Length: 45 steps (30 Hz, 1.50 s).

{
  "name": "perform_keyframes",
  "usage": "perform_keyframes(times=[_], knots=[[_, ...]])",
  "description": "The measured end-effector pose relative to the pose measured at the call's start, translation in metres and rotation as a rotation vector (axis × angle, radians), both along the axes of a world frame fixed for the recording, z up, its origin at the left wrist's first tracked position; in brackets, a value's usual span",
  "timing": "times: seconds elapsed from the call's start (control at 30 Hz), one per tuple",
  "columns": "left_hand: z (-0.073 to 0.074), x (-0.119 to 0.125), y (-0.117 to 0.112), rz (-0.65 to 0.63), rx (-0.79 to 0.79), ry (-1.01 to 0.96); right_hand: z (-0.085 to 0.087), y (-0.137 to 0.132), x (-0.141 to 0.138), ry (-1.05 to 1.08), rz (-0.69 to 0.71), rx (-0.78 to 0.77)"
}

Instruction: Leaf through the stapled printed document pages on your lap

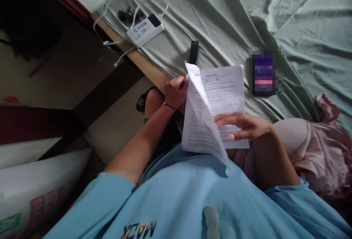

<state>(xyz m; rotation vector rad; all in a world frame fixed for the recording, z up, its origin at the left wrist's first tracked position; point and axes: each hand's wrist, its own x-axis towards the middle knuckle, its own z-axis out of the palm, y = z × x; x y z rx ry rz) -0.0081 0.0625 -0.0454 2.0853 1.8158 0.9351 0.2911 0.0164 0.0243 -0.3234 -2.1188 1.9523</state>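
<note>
My left hand (pixel 176 91) pinches the lifted page's top corner; my right hand (pixel 244 126) lies flat, fingers spread, on the papers (pixel 224 92) near the bed's (pixel 225 19) edge; pulling harder could tear the stapled corner

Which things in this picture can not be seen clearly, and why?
Head view, the only one:
- Phone screen: pixelated, content unreadable.
- Print on the papers: too small to read.
- Left hand: fingertips hidden behind the lifted sheet.
- Black object above the papers: lower end covered by them; what it is cannot be told.
- Room at left: too dark.
- Right hand lies flat on the papers.
</note>
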Motion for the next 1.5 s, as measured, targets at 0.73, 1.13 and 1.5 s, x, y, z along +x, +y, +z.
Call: perform_keyframes(times=[0.73,1.13,1.5], knots=[[0.012,0.005,-0.003,0.027,-0.028,-0.007,-0.035,0.009,0.009,-0.77,-1.326,0.667],[0.012,0.006,-0.003,0.046,-0.06,0.003,-0.035,0.009,0.007,-0.573,-1.391,0.663],[0.011,0.006,-0.002,0.042,-0.036,0.033,-0.03,0.008,0.004,-0.528,-1.454,0.727]])
